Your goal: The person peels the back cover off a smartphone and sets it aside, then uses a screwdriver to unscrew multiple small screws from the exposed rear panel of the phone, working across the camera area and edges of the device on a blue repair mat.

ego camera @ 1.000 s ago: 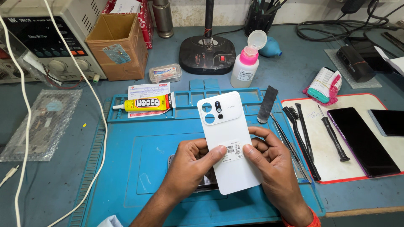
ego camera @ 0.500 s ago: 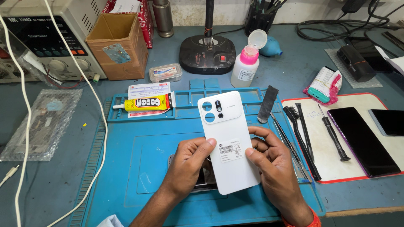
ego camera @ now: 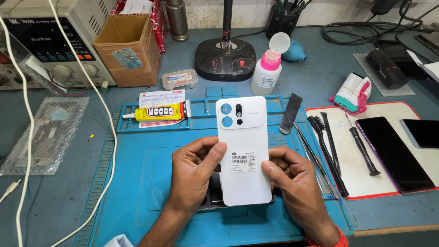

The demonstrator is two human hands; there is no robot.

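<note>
Two hands hold one white phone back cover over the blue work mat. My left hand grips the cover's left edge, thumb pressed flat on the white face beside the small barcode sticker. My right hand grips the right edge, thumb tip on the cover just right of that sticker, fingers curled behind. Both hands are closed on the cover. It faces up with the camera cut-outs at the far end. A dark phone body lies under the cover's near end, mostly hidden; I cannot tell whether the two touch.

Mat's far tray: a yellow glue tube lies on its card, left of the cover. A grey strip leans just right of the cover's top.

Right of the mat: a white pad with red border carries a black brush, a screwdriver and a dark phone.

Behind the mat: a white bottle with pink cap, a round black lamp base, a cardboard box and a bench power supply. A white cable crosses the mat's left edge.
</note>
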